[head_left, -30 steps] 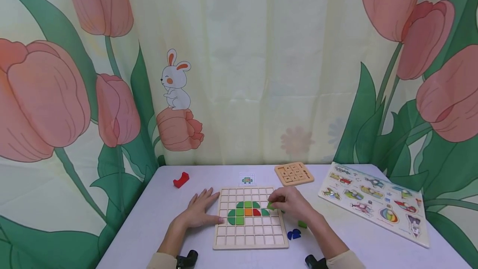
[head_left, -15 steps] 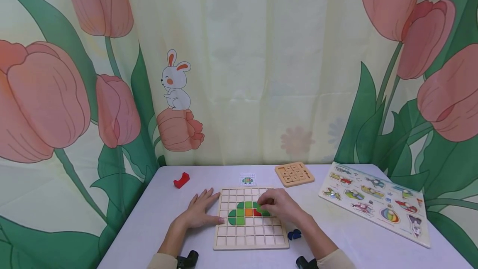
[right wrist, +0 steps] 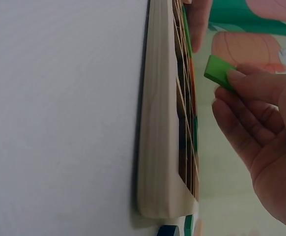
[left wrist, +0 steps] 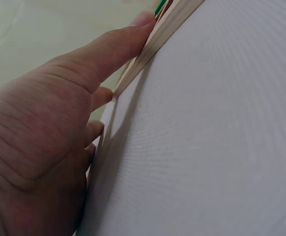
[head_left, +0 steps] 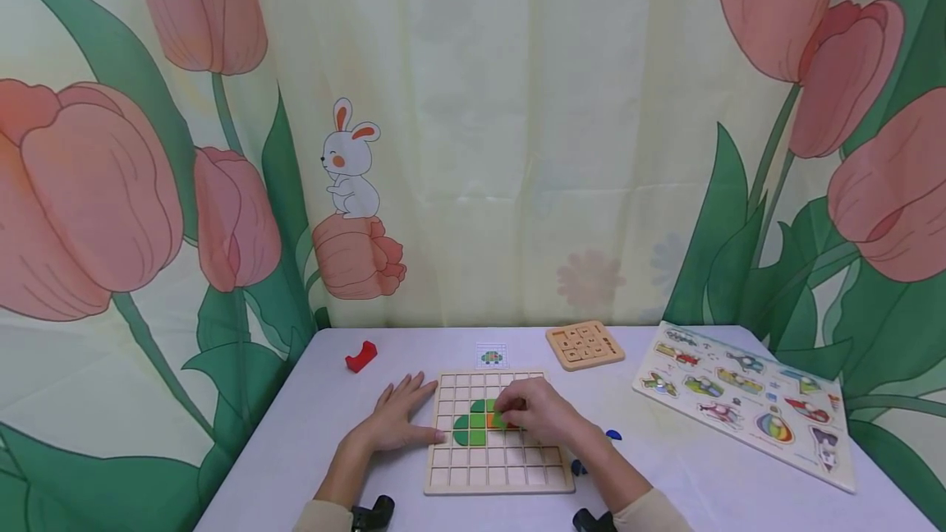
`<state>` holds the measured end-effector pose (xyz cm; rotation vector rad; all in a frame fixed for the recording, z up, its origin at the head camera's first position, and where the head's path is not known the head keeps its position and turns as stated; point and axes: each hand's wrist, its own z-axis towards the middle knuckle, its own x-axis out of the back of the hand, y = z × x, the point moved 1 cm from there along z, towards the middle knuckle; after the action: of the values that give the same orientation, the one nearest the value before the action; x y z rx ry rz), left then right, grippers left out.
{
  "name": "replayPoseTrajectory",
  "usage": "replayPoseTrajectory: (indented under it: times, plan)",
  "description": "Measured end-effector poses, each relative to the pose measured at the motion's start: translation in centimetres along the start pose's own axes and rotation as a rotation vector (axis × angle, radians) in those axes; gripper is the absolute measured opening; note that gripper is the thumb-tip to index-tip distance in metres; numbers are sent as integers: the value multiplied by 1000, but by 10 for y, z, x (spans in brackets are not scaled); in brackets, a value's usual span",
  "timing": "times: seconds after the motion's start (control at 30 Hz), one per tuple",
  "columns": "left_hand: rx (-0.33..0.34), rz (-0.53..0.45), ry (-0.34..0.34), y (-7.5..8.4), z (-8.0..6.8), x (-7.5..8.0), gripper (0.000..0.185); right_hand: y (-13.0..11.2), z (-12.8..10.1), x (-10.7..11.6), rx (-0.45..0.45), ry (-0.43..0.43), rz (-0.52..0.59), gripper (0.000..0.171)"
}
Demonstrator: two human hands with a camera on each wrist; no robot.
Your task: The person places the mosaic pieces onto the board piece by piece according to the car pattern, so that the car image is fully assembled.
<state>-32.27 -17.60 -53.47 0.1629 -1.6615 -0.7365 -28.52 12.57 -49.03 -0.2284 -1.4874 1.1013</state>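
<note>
Over the middle of a wooden grid board (head_left: 498, 480), my right hand (head_left: 543, 410) pinches a light green block (right wrist: 217, 68) between thumb and fingers. In the right wrist view the block is held just off the board's face. Light green squares (head_left: 477, 437), dark green rounded pieces (head_left: 461, 431) and an orange square (head_left: 491, 420) lie in the cells; the right hand covers others. My left hand (head_left: 397, 415) rests at the board's left side with fingers spread. Its thumb touches the frame's edge in the left wrist view (left wrist: 143, 29).
Dark blue pieces (head_left: 579, 467) lie right of the board, another (head_left: 613, 434) beyond the right forearm. A small pattern card (head_left: 491, 355), a wooden number puzzle (head_left: 585, 345) and a red piece (head_left: 361, 357) stand behind. A picture puzzle board (head_left: 746, 405) lies to the right.
My right hand has moved left from the board's right edge to above its middle, carrying the light green block. The left hand stays in place.
</note>
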Motion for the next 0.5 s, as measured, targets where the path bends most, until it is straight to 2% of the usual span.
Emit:
replayPoseTrajectory:
  times: [0.3, 0.5]
  plan:
    - [1, -1, 10, 0, -1, 0, 104, 0, 4, -7, 52, -35, -41, 15]
    - [-1, -8, 12, 1, -1, 0, 105, -2, 6, -10, 56, -77, -50, 14]
